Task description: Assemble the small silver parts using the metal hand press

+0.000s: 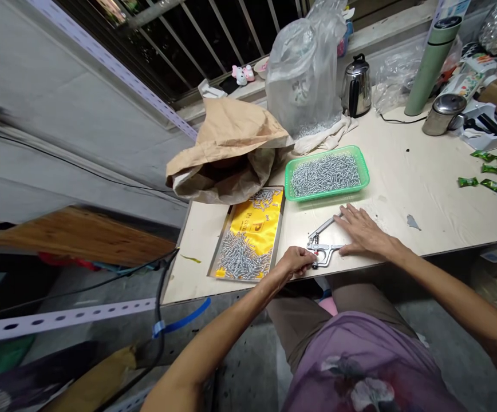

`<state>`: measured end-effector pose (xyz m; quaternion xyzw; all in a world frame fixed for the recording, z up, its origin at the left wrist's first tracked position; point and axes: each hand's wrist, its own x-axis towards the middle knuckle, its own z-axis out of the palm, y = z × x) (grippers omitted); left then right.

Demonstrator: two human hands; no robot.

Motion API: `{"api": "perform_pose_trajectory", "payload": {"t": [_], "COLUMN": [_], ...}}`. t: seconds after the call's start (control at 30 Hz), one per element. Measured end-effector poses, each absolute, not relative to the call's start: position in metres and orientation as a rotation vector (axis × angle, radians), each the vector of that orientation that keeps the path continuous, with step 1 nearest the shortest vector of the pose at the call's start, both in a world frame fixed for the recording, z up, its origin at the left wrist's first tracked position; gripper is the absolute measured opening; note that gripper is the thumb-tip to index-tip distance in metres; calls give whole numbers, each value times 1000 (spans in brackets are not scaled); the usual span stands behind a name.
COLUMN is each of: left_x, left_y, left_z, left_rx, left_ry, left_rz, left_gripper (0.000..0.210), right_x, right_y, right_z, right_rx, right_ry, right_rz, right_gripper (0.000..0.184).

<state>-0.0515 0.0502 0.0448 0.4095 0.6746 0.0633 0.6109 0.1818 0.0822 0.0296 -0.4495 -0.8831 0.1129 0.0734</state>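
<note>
A silver metal hand tool point(326, 253) with a looped frame, a coiled spring and a raised lever lies at the table's front edge. My left hand point(296, 261) is closed at the tool's left end, fingertips pinched beside a small red part; what they hold is hidden. My right hand point(362, 232) rests palm down at the tool's right, fingers spread; its fingertips reach the end of the lever and its thumb the lower handle. Small silver metal pins point(244, 257) lie in a shallow tray point(279, 220) with a yellow sheet. More such pins fill a green plastic basket point(328, 196).
A brown paper bag point(235, 131) gapes behind the tray. Behind the basket stand a large clear plastic bag point(298, 74) and a steel kettle point(357, 86). A green flask point(431, 71), a metal cup point(441, 117) and green-wrapped sweets point(491, 169) are at the right.
</note>
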Motion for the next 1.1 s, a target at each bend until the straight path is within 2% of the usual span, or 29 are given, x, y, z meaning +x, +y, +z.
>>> {"api": "perform_pose_trajectory", "payload": {"t": [0.07, 0.17, 0.5, 0.63, 0.73, 0.8, 0.93, 1.1], "left_x": [-52, -51, -50, -49, -42, -32, -14, -10], "left_y": [50, 49, 45, 35, 31, 35, 55, 70], "left_z": [46, 46, 46, 49, 48, 45, 38, 36], "left_rx": [938, 934, 979, 1378, 1900, 2190, 2498, 2580], "left_ry": [1555, 1548, 1610, 1748, 1778, 1639, 1323, 1149], "left_rz": [146, 136, 71, 79, 230, 295, 224, 9], "left_gripper": [19, 24, 24, 30, 17, 14, 41, 59], "right_x": [182, 176, 172, 170, 168, 167, 169, 174], "right_y": [94, 99, 88, 82, 77, 74, 71, 68], "right_z": [32, 40, 57, 59, 61, 62, 64, 63], "right_rx": [-1329, -1344, -1362, -1356, -1371, -1380, -1391, -1401], "right_ry": [-2725, -2784, -2846, -2853, -2868, -2858, -2847, -2874], "right_rz": [373, 355, 305, 313, 300, 291, 351, 367], "right_gripper": [95, 91, 55, 38, 34, 33, 39, 61]}}
